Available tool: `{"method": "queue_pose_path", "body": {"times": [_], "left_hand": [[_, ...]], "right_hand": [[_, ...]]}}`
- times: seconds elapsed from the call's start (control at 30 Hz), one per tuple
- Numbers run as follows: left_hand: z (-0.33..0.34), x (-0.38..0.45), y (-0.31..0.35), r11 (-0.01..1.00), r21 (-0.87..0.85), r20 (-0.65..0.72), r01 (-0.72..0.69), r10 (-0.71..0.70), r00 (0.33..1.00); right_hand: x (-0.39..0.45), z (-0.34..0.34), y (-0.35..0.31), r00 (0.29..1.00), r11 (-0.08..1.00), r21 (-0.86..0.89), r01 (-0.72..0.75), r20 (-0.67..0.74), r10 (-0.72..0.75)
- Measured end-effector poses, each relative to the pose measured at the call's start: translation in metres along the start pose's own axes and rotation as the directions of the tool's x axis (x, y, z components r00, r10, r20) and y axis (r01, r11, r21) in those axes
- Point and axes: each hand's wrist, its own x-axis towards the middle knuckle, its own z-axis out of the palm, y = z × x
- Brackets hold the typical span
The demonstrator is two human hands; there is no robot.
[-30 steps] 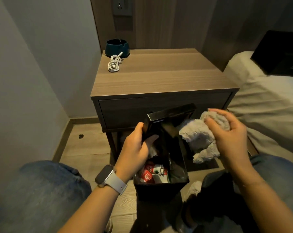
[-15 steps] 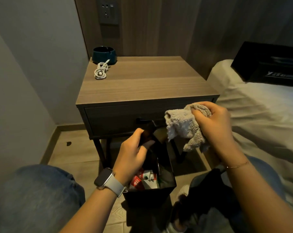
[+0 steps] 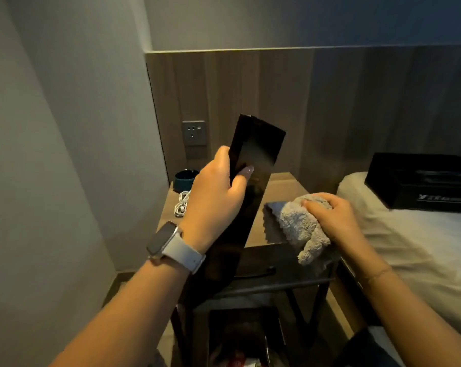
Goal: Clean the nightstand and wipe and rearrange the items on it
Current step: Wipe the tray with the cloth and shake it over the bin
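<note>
Raised now, left hand [image 3: 216, 192] grips black lid [image 3: 250, 181]; right hand [image 3: 332, 218] clutches cloth [image 3: 301, 229], nightstand [image 3: 271, 186] half-hidden.

Pale lettering on the black box [image 3: 422, 186] front; too blurred to read.

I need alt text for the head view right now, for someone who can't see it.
The left hand holds a long glossy black panel upright over a wooden nightstand, while the right hand presses a grey cloth near its front edge. A dark ashtray and coiled white cable sit at the back left; a bed lies to the right.
</note>
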Motion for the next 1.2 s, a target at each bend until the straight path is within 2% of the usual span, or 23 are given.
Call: {"method": "queue_pose_path", "body": {"times": [0.1,0.13,0.2,0.23,0.3,0.4,0.5,0.57,0.6,0.73,0.93,1.0,1.1,1.2], "left_hand": [[0.009,0.048,-0.005,0.991,0.131,0.065,-0.031,0.023,0.998],[0.017,0.058,-0.01,0.983,0.175,0.091,-0.047,0.031,0.995],[0.038,0.073,-0.023,0.958,0.268,0.153,-0.106,0.066,0.986],[0.052,0.078,-0.033,0.936,0.32,0.191,-0.143,0.084,0.978],[0.08,0.082,-0.054,0.888,0.413,0.263,-0.205,0.099,0.96],[0.12,0.081,-0.083,0.841,0.491,0.315,-0.228,0.072,0.946],[0.158,0.081,-0.105,0.809,0.541,0.37,-0.229,0.016,0.929],[0.182,0.082,-0.114,0.796,0.557,0.438,-0.239,-0.037,0.898],[0.192,0.083,-0.118,0.791,0.561,0.47,-0.244,-0.061,0.88],[0.226,0.083,-0.133,0.787,0.562,0.539,-0.255,-0.115,0.834],[0.221,0.076,-0.155,0.891,0.415,0.664,-0.185,-0.158,0.73],[0.203,0.059,-0.161,0.891,0.421,0.631,-0.172,-0.151,0.761],[0.161,0.03,-0.173,0.885,0.451,0.468,-0.115,-0.125,0.875],[0.131,0.019,-0.191,0.892,0.45,0.405,-0.028,-0.177,0.897]], "right_hand": [[0.028,0.007,0.002,0.996,0.976,-0.199,0.09,0.044,-0.082],[0.037,0.008,0.006,0.988,0.93,-0.334,0.152,0.054,-0.142],[0.054,0.011,0.014,0.966,0.748,-0.612,0.256,0.13,-0.225],[0.063,0.013,0.02,0.958,0.674,-0.681,0.286,0.177,-0.227],[0.079,0.018,0.038,0.947,0.608,-0.726,0.321,0.266,-0.182],[0.097,0.024,0.069,0.953,0.577,-0.765,0.287,0.29,-0.089],[0.1,0.021,0.09,0.994,0.431,-0.898,0.085,0.109,0.031],[0.092,0.017,0.1,0.987,0.478,-0.878,0.011,0.087,0.138],[0.086,0.016,0.104,0.981,0.493,-0.87,0.026,0.117,0.155],[0.073,0.012,0.112,0.977,0.504,-0.856,0.116,0.19,0.097],[0.075,0.015,0.117,0.979,0.566,-0.815,0.126,0.193,0.059],[0.074,0.016,0.12,0.977,0.634,-0.758,0.153,0.212,0.017],[0.074,0.015,0.123,0.967,0.72,-0.662,0.206,0.251,-0.046],[0.074,0.016,0.127,0.954,0.791,-0.56,0.245,0.284,-0.094]]}}
